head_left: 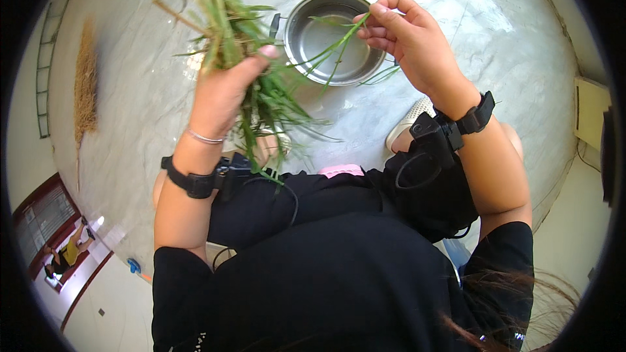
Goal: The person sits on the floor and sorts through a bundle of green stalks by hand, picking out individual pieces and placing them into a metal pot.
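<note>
A thick bunch of green leafy stalks (225,32), browner toward its far end, is gripped in my left hand (225,94), to the left of the pot. Its long thin leaves hang down past my wrist. Between the thumb and fingertips of my right hand (407,39) are a few slender green stems (334,49), pinched at one end and trailing left across the pot. The round metal pot (297,62) stands on the floor beneath, with a dark handle at its left side. Little shows inside it apart from the stems passing over it.
Pale marble-patterned floor (508,72) surrounds the pot. A straw broom (85,85) lies near the left wall, by a wire rack (47,68). My shoes (407,120) are close to the pot. Another person (65,254) is far off at the lower left.
</note>
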The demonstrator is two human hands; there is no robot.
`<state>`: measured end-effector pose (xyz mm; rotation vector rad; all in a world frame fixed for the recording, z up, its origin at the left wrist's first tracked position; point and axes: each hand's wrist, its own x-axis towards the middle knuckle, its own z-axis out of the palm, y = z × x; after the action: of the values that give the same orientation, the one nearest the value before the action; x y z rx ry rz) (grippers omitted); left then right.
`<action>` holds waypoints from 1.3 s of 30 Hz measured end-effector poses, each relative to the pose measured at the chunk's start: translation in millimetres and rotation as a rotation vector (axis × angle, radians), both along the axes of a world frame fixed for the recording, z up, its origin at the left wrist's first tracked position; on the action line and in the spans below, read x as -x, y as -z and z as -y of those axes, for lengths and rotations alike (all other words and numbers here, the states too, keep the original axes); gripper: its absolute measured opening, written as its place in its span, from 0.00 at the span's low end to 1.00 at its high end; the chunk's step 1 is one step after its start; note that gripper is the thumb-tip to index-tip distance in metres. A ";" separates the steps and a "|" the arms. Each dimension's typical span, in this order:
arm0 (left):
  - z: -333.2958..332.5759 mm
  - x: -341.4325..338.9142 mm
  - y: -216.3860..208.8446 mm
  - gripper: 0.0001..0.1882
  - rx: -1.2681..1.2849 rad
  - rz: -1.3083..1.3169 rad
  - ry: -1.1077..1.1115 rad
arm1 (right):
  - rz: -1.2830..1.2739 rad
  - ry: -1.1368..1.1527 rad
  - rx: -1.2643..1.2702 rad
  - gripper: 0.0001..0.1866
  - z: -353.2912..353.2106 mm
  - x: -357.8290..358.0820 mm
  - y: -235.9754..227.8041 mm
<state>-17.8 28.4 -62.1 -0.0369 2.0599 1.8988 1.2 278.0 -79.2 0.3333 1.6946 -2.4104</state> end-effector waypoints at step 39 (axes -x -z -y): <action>-22.3 -13.3 2.2 0.11 0.054 -0.019 0.268 | -0.386 -0.240 -0.596 0.10 13.8 -5.5 15.5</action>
<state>-4.4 50.7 -64.3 0.2334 2.0127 1.6882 6.7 264.2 -94.7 -0.2746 2.4409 -1.8369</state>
